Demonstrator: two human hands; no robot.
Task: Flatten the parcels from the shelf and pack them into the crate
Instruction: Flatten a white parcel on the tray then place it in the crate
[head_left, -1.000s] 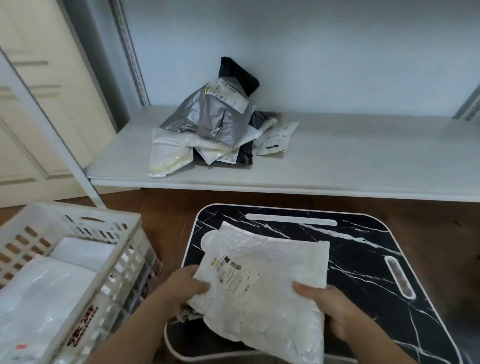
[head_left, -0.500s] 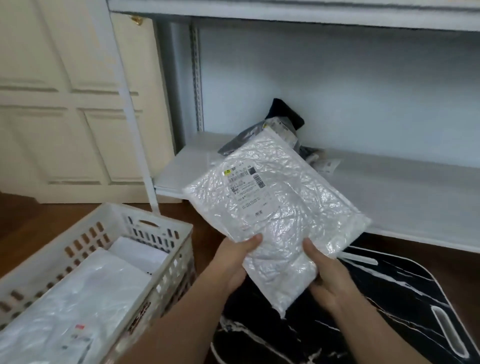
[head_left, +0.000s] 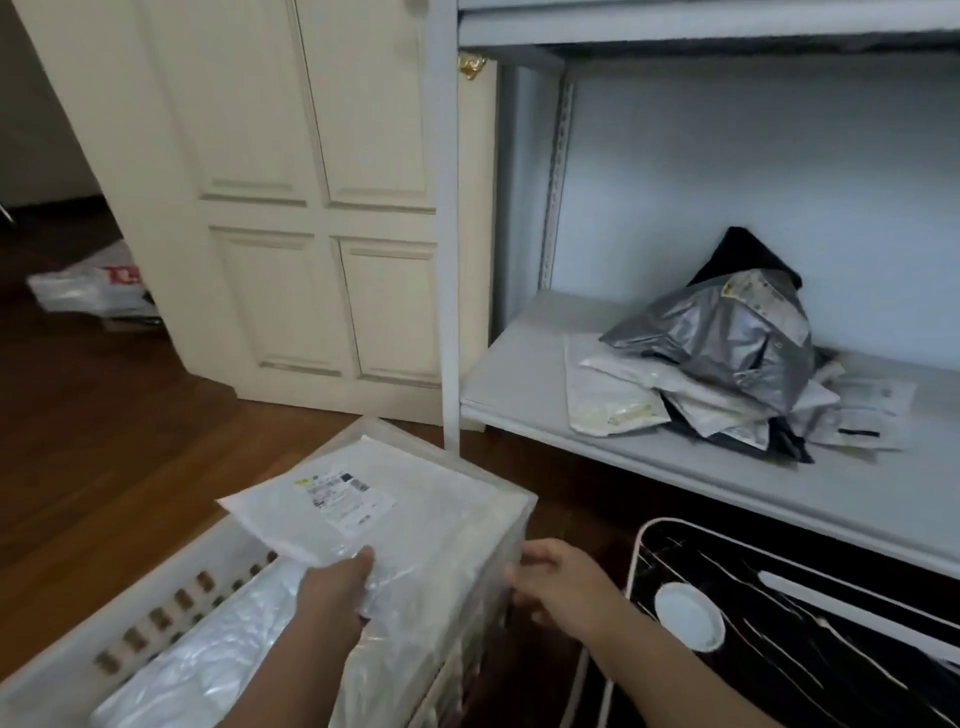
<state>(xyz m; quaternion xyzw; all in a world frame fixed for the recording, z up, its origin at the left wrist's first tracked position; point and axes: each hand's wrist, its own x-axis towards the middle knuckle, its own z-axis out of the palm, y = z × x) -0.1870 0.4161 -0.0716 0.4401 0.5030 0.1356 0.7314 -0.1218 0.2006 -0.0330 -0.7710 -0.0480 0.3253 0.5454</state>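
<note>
Flat white parcel (head_left: 374, 519) directly over crate (head_left: 67, 670), pinched by left hand (head_left: 335, 590); right hand (head_left: 558, 582) gripping right edge, nearer shelf (head_left: 519, 364).

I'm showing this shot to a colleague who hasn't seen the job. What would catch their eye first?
Probably the white bubble mailer held flat over the white crate at lower left, the left hand gripping its near edge and the right hand at its right side. Next, the crumpled silver parcel topping the pile on the shelf at right.
</note>
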